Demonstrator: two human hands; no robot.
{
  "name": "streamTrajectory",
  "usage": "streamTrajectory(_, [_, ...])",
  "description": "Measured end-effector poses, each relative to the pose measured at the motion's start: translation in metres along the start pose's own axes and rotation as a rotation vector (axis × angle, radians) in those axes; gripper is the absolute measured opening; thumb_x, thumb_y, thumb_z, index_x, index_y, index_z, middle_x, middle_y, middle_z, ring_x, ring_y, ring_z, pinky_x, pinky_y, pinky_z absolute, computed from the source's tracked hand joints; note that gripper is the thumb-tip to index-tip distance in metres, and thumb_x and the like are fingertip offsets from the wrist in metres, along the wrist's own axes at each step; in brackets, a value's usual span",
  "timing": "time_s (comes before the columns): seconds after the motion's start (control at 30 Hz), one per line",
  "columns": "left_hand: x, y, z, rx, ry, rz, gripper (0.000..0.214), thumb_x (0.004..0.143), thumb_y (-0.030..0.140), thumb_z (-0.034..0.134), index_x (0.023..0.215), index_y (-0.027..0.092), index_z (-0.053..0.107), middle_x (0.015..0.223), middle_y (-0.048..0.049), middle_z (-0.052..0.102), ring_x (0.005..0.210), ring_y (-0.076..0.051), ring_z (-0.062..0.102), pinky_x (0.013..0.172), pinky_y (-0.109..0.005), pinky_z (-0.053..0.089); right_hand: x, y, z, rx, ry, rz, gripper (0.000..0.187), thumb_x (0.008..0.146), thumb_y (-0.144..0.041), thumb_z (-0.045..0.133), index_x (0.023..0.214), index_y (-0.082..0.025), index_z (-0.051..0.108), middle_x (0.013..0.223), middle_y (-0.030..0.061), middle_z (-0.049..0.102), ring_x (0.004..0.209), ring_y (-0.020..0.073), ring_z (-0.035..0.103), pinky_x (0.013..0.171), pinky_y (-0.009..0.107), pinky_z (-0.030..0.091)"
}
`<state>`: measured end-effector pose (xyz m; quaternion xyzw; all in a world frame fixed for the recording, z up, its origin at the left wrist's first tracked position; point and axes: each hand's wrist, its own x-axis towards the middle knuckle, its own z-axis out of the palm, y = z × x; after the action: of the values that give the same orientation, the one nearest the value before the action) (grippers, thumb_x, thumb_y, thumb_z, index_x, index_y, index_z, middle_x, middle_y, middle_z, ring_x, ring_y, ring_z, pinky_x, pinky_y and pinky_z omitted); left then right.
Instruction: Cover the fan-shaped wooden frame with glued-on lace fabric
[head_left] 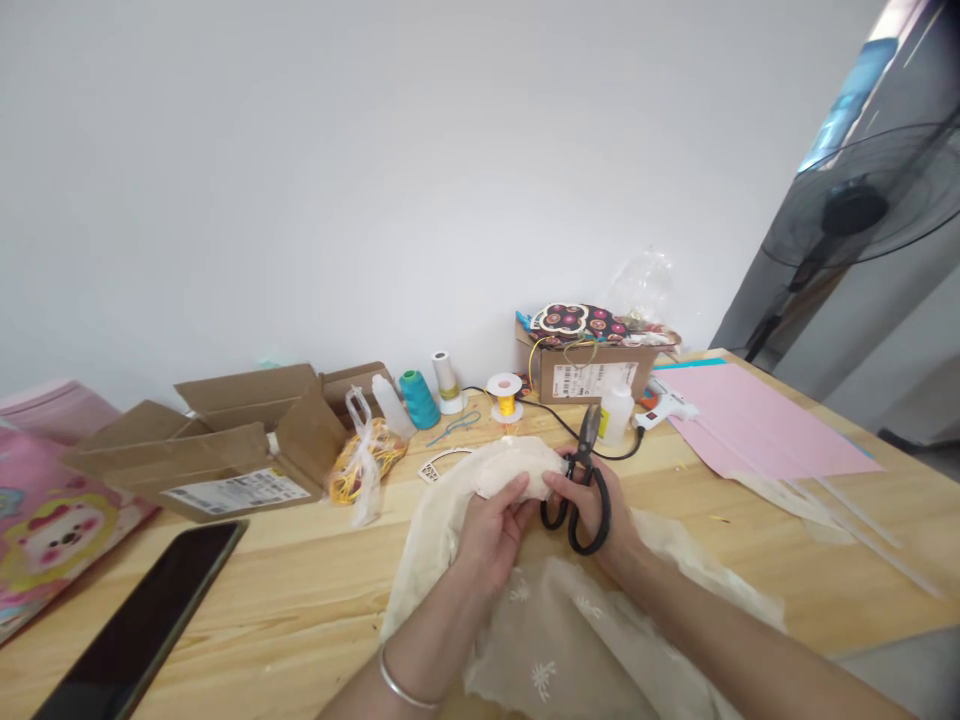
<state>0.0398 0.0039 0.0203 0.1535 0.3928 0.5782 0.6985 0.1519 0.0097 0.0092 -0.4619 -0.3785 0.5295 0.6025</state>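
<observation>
Cream fabric (pixel 431 530) with small white flower motifs spreads over the table below and between my hands. My left hand (pixel 491 530) pinches a gathered, folded part of it, thumb on top. Black-handled scissors (pixel 589 470) sit in my right hand (pixel 600 510), blades pointing up and away from the cloth. That hand's thumb and fingertips also press the fabric's right edge. Some of the right fingers are hidden behind the scissors. Just beyond the cloth lie a small white cut-out piece (pixel 429 472) and a spool of yellow thread (pixel 505 398).
An open cardboard box (pixel 225 460) and a phone (pixel 142 620) are at left. Behind stand a teal thread cone (pixel 418 400) and a second box (pixel 600 372) with patterned cloth. A glue gun (pixel 666 405), a bottle (pixel 616 415) and pink sheets (pixel 765 420) lie right.
</observation>
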Motion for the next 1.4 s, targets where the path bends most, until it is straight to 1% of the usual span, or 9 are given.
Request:
streamTrajectory(0.23, [0.005,0.005,0.0,-0.122,0.081,0.03,0.028,0.066,0.0,0.06,0.09,0.014,0.06,0.086,-0.0052,0.068,0.071,-0.013,0.064,0.058,-0.019,0.053,0.004,-0.005,-0.004,0.043,-0.007,-0.08,0.043,0.067,-0.041,0.063,0.101,-0.017,0.051,0.055,-0.0053,0.051,0.046,0.0089,0.047,0.049,0.024,0.044])
streamTrajectory(0.4, [0.007,0.006,-0.001,-0.165,0.065,-0.049,0.024,0.071,0.005,0.058,0.094,0.012,0.058,0.087,-0.0082,0.068,0.069,-0.014,0.064,0.062,-0.022,0.054,0.005,-0.003,-0.006,-0.019,-0.074,-0.101,0.038,0.072,-0.045,0.057,0.096,-0.016,0.054,0.056,-0.0035,0.051,0.049,0.0086,0.045,0.048,0.022,0.039])
streamTrajectory(0.53, [0.004,0.005,-0.001,-0.067,-0.021,0.017,0.032,0.067,0.007,0.063,0.097,0.015,0.059,0.093,-0.0066,0.067,0.075,-0.015,0.064,0.064,-0.022,0.053,0.004,-0.002,-0.006,-0.036,-0.086,-0.077,0.041,0.069,-0.044,0.06,0.099,-0.018,0.052,0.058,-0.0039,0.051,0.052,0.0106,0.048,0.046,0.022,0.038])
streamTrajectory(0.7, [-0.002,0.003,0.0,0.065,-0.133,0.079,0.042,0.062,0.01,0.067,0.103,0.016,0.058,0.097,-0.0073,0.067,0.082,-0.019,0.063,0.067,-0.026,0.052,0.005,-0.002,-0.007,-0.117,0.0,-0.108,0.042,0.055,-0.032,0.073,0.091,-0.019,0.056,0.058,-0.0061,0.046,0.05,0.0094,0.043,0.045,0.021,0.036])
streamTrajectory(0.87, [-0.001,-0.001,0.0,0.0,-0.088,0.006,0.039,0.064,0.005,0.064,0.101,0.016,0.059,0.096,-0.0067,0.067,0.082,-0.017,0.063,0.071,-0.025,0.052,0.006,0.0,-0.006,-0.048,-0.018,-0.054,0.038,0.057,-0.033,0.071,0.088,-0.021,0.054,0.053,-0.0084,0.046,0.045,0.0087,0.043,0.042,0.021,0.035])
streamTrajectory(1.07, [0.0,0.001,0.0,-0.063,-0.015,0.043,0.036,0.066,0.003,0.062,0.099,0.017,0.059,0.094,-0.0052,0.067,0.08,-0.016,0.064,0.068,-0.024,0.053,0.008,-0.014,-0.008,0.008,-0.046,-0.068,0.036,0.067,-0.044,0.063,0.091,-0.019,0.054,0.057,-0.0044,0.05,0.05,0.0098,0.047,0.046,0.021,0.038])
streamTrajectory(1.13, [0.0,0.003,0.0,-0.078,0.013,0.057,0.036,0.066,0.002,0.061,0.098,0.018,0.059,0.094,-0.0045,0.067,0.079,-0.015,0.064,0.067,-0.022,0.053,0.01,-0.025,-0.014,-0.016,-0.097,-0.075,0.036,0.07,-0.048,0.058,0.09,-0.019,0.056,0.058,-0.0031,0.052,0.053,0.0105,0.049,0.05,0.022,0.04])
streamTrajectory(1.27, [0.0,0.003,-0.001,-0.059,0.014,0.087,0.037,0.065,0.003,0.062,0.099,0.019,0.058,0.093,-0.003,0.067,0.08,-0.015,0.063,0.067,-0.023,0.053,0.017,-0.05,-0.035,-0.214,-0.262,-0.089,0.041,0.07,-0.054,0.054,0.09,-0.018,0.06,0.058,-0.0018,0.051,0.053,0.0108,0.048,0.049,0.023,0.039])
streamTrajectory(1.4, [-0.004,0.001,-0.002,0.025,-0.026,0.072,0.042,0.063,0.007,0.067,0.101,0.02,0.057,0.091,-0.0024,0.068,0.081,-0.017,0.063,0.07,-0.027,0.053,0.024,-0.078,-0.057,-0.555,-0.489,0.011,0.04,0.069,-0.055,0.054,0.079,-0.017,0.062,0.048,-0.0031,0.046,0.042,0.0097,0.043,0.039,0.022,0.033])
